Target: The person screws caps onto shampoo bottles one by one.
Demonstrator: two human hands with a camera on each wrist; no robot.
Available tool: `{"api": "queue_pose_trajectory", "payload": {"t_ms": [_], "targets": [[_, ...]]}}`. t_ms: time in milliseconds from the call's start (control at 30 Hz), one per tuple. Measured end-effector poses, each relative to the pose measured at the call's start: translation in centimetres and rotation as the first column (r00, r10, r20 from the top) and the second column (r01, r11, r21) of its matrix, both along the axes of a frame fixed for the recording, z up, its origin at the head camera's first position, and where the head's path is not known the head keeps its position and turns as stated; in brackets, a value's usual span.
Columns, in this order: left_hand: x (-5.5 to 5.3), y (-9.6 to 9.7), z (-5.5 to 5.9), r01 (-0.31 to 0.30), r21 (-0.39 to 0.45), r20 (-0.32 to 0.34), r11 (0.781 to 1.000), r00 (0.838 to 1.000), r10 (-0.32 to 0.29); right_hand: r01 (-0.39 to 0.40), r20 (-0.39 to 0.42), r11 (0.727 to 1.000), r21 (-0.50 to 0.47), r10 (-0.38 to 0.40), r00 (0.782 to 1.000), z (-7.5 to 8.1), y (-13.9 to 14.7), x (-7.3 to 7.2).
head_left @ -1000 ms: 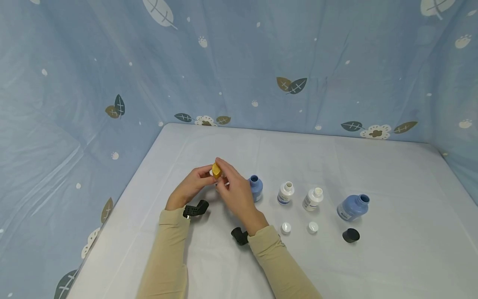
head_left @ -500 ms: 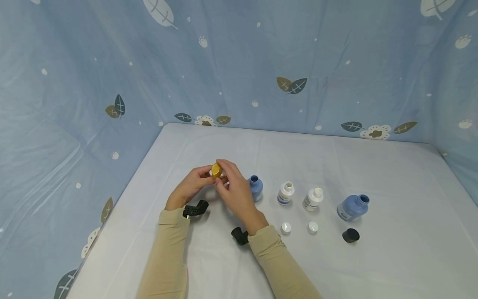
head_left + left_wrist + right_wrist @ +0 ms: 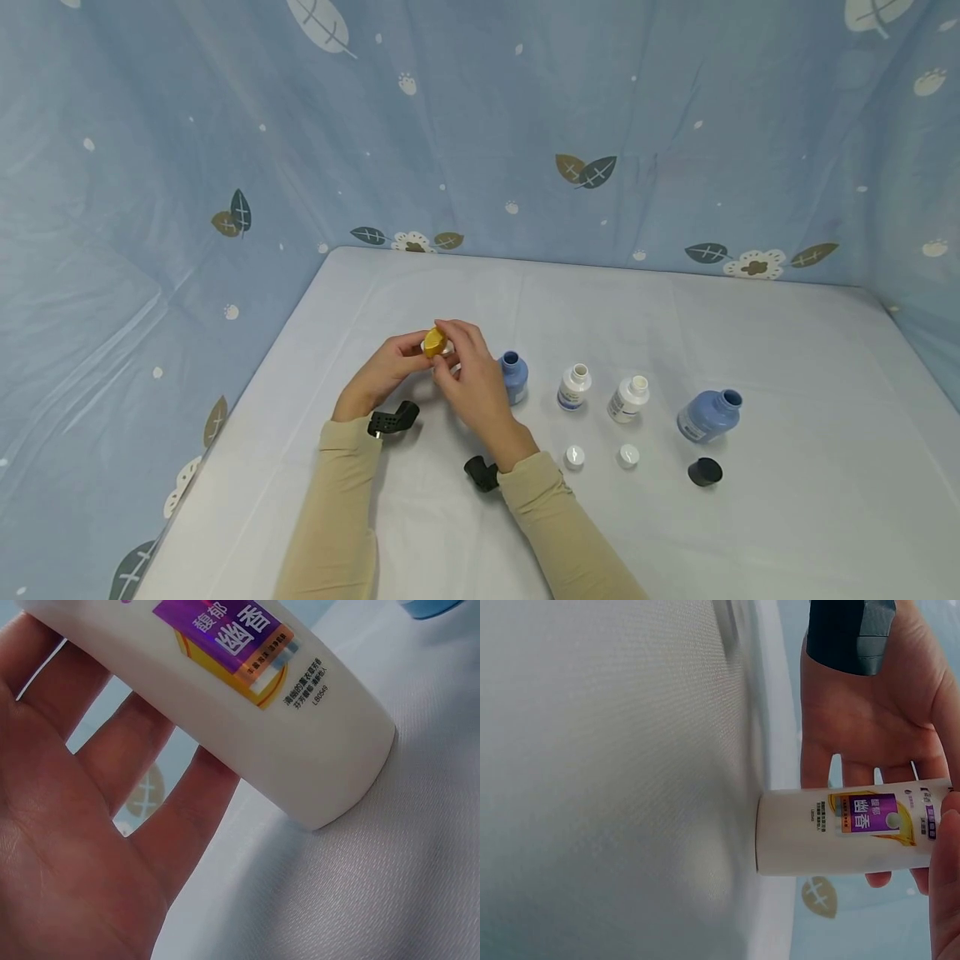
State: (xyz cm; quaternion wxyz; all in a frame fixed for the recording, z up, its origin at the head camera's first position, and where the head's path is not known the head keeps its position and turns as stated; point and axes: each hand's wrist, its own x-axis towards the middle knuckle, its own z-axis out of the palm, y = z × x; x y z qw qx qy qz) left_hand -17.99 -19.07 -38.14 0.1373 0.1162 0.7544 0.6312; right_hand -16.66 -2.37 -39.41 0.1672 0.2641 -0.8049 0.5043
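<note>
A white bottle (image 3: 300, 761) with a purple label and gold cap (image 3: 435, 342) is between my hands at the left middle of the table. My left hand (image 3: 381, 373) grips the bottle body, its fingers behind it in the left wrist view. From the right, my right hand (image 3: 476, 387) pinches the gold cap between thumb and fingers. The right wrist view shows the bottle (image 3: 787, 832) sideways, its base close over the white cloth, with right fingers (image 3: 949, 877) at the cap end. In the head view the hands hide most of the bottle body.
Right of my hands stand a blue uncapped bottle (image 3: 516, 382), two white uncapped bottles (image 3: 573, 390) and another blue uncapped bottle (image 3: 705, 417). Two white caps (image 3: 574, 457) and a black cap (image 3: 705, 472) lie in front of them. A patterned blue curtain (image 3: 525, 125) hangs behind the table.
The gold cap's top has changed its tilt between my right fingers, which have shifted slightly down and right. My left hand and the other bottles have stayed put.
</note>
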Motion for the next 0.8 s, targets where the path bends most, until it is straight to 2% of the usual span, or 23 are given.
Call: {"api": "queue_pose_trajectory", "payload": {"t_ms": [367,567,800], "targets": [[0.03,-0.01,-0.07,0.026,0.002,-0.011,1.000,1.000,-0.026,0.067,0.010,0.998,0.002,-0.067,0.998,-0.01,0.03,0.00],[-0.09,-0.04,-0.25,0.004,0.024,0.019,1.000,1.000,-0.005,0.078,-0.012,0.997,-0.005,-0.078,0.997,0.02,0.04,-0.03],[-0.19,-0.16,-0.62,0.010,0.043,0.018,0.999,1.000,-0.011,0.076,-0.013,0.997,-0.005,-0.076,0.997,-0.14,0.07,-0.08]]}}
